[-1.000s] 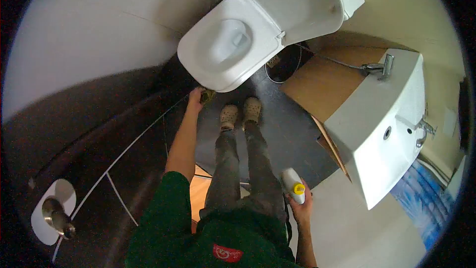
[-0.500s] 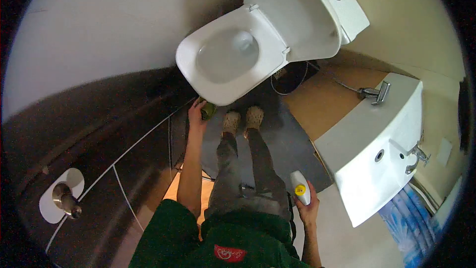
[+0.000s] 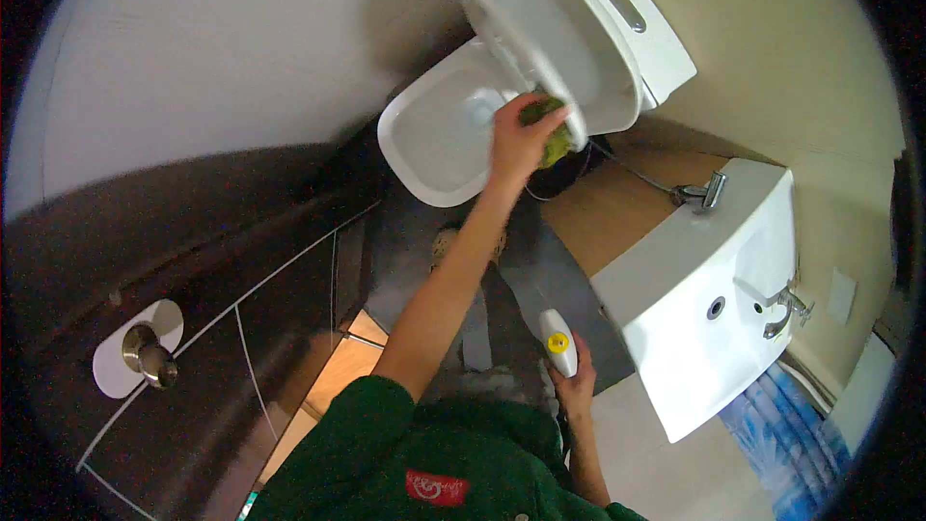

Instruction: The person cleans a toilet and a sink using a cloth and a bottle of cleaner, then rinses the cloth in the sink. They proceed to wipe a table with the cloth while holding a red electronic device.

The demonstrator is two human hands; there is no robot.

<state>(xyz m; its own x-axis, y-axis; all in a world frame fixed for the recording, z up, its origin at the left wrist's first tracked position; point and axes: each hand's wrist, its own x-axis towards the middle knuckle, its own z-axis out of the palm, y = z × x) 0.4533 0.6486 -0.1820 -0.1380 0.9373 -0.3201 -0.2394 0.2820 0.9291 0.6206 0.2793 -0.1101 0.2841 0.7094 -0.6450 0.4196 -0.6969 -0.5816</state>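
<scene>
Green cloth (image 3: 557,148) is bunched in my left hand (image 3: 521,140), which touches the edge of the toilet seat (image 3: 526,48). That seat stands partly raised, tilted between the toilet bowl (image 3: 434,130) and the upright lid (image 3: 569,29). Its outline is slightly blurred. Lower down, near my right thigh, my right hand (image 3: 575,386) is wrapped round a white bottle (image 3: 558,328) with a yellow cap.
To the right is a white sink (image 3: 675,347) with a tap (image 3: 791,309). A hand shower (image 3: 702,195) lies on the sink's top end. A door handle (image 3: 154,364) is at the left, and a blue patterned curtain (image 3: 781,434) hangs at the lower right.
My left hand has moved up and right with the cloth, from the bowl's front to the seat's edge. The seat has gone from lying flat to partly raised. My right hand still holds the bottle.
</scene>
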